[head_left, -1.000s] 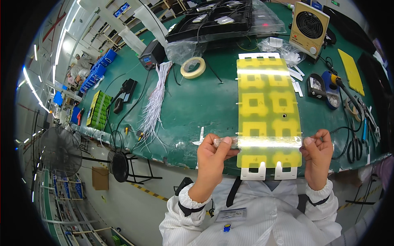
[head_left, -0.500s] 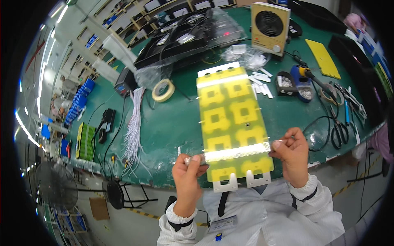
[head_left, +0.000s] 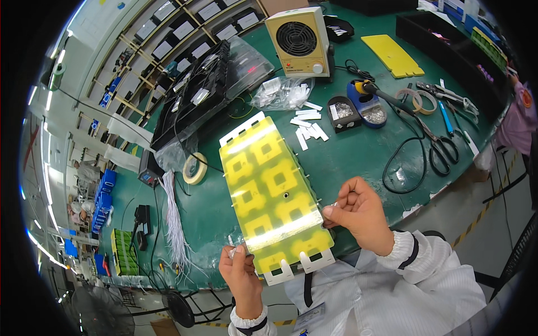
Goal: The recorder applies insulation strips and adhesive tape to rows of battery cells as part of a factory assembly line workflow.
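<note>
We pinch shiny clear plastic tape (head_left: 286, 230) with our left fingers (head_left: 239, 258) and right fingers (head_left: 338, 215) — across a rectangular yellow panel (head_left: 273, 187).

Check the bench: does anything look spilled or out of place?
The white strips look scattered: they lie loose at mixed angles on the green bench, near the clear plastic bag, though this may be deliberate.
</note>
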### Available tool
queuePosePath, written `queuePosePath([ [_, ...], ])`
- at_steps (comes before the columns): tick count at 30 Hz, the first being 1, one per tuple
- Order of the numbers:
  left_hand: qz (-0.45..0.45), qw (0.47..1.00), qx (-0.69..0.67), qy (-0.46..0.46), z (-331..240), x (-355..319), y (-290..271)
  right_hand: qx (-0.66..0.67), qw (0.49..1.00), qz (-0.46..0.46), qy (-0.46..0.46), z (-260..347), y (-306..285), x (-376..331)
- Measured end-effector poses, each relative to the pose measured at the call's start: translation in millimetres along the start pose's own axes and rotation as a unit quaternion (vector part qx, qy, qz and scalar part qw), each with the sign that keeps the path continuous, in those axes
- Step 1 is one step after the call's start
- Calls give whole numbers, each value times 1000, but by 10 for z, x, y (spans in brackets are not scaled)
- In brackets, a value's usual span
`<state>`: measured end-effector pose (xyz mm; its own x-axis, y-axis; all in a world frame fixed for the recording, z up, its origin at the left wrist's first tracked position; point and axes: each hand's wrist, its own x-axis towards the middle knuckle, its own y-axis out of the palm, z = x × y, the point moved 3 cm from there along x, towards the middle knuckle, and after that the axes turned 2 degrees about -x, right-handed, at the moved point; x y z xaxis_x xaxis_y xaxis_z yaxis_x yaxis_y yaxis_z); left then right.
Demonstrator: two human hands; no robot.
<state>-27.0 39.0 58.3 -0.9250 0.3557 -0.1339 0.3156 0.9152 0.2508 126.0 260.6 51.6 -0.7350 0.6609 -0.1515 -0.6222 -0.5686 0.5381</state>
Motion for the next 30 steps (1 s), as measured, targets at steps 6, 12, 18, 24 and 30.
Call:
queuePosePath([
  [6,15,1000,-3,0,-7,4,13,-9,1000,3,2,-28,4,-2],
  [12,9,1000,-12,-4,21,43,9,-11,1000,6,-1,-40,6,9],
  [18,-10,1000,-4,3,-118,-58,-8,-19,1000,25,0,-70,52,34],
  [24,-8,990,-68,-120,-7,60,8,-26,999,-37,-2,-45,-37,-9],
  [30,43,984,-117,-129,93,97,-121,-39,998,-42,-5,-23,69,-26],
])
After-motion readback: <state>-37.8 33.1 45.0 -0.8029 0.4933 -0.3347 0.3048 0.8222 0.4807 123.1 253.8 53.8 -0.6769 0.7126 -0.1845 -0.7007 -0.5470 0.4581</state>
